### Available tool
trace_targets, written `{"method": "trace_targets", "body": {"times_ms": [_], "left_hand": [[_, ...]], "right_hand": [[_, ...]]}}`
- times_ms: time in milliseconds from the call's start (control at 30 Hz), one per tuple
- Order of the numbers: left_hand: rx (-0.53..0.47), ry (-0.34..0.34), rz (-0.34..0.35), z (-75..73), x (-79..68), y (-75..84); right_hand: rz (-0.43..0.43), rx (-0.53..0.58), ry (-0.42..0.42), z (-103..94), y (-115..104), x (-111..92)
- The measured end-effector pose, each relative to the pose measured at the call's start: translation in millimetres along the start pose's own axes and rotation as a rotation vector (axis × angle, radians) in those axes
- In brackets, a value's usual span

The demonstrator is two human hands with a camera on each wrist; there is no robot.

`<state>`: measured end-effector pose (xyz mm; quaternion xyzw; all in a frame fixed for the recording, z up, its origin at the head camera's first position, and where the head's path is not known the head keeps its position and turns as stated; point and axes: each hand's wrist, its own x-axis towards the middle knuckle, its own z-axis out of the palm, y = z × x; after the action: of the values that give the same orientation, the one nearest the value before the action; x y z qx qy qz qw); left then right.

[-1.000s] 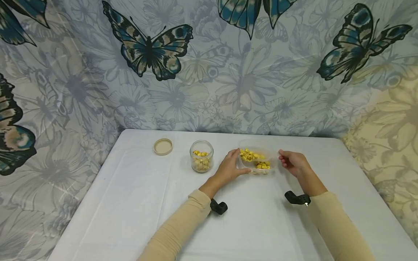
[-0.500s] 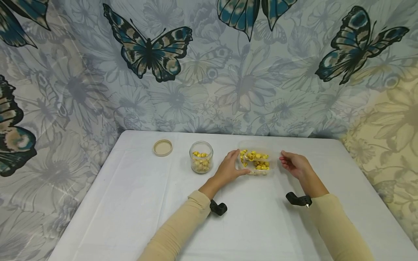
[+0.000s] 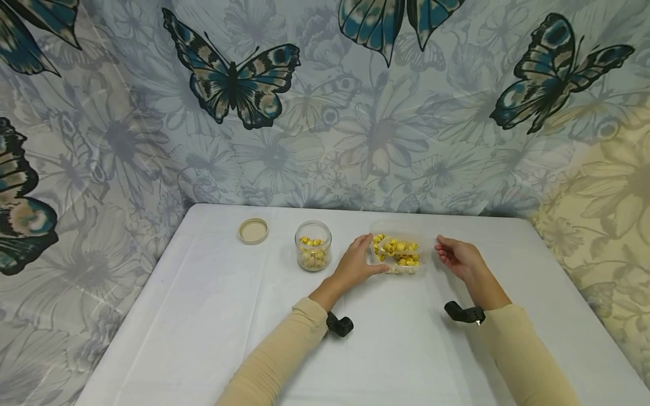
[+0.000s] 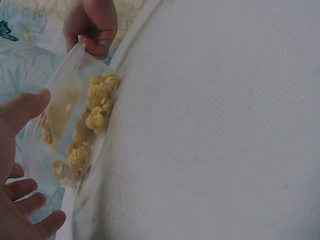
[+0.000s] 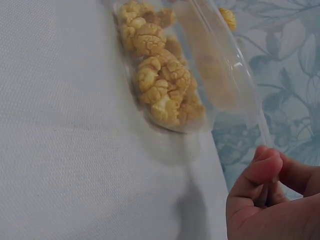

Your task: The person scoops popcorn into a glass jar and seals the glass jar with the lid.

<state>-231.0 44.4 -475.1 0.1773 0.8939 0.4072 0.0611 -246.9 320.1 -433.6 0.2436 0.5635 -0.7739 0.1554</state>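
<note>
A clear plastic container (image 3: 403, 270) with yellow popcorn (image 3: 401, 246) stands toward the back right of the table. My left hand (image 3: 354, 262) grips its left end, thumb on the near side and fingers spread around the far side. In the left wrist view, the thumb (image 4: 37, 105) lies at the container's rim. Beyond the right end, my right hand (image 3: 459, 255) pinches the thin handle of a clear plastic spoon (image 5: 265, 132) between thumb and fingers. The spoon's bowl is hard to make out through the container wall, amid the popcorn (image 5: 162, 82).
Left of the container stands an open glass jar (image 3: 313, 248), partly filled with popcorn. A round beige lid (image 3: 253, 231) lies farther left. White cloth covers the table (image 3: 203, 316); a butterfly-patterned backdrop (image 3: 325, 146) rises behind its back edge.
Popcorn in the container has shifted to the right, exposing several pieces at its left end. My right hand has moved very slightly right; the left hand keeps its place.
</note>
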Motion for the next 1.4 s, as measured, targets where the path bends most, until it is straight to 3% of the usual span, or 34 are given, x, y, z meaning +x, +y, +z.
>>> {"method": "trace_targets", "body": {"times_ms": [1400], "left_hand": [[0.034,0.011,0.008,-2.8,-1.2,3.2]], "right_hand": [[-0.031,0.058,-0.038,2.6,-2.6,-5.5]]}}
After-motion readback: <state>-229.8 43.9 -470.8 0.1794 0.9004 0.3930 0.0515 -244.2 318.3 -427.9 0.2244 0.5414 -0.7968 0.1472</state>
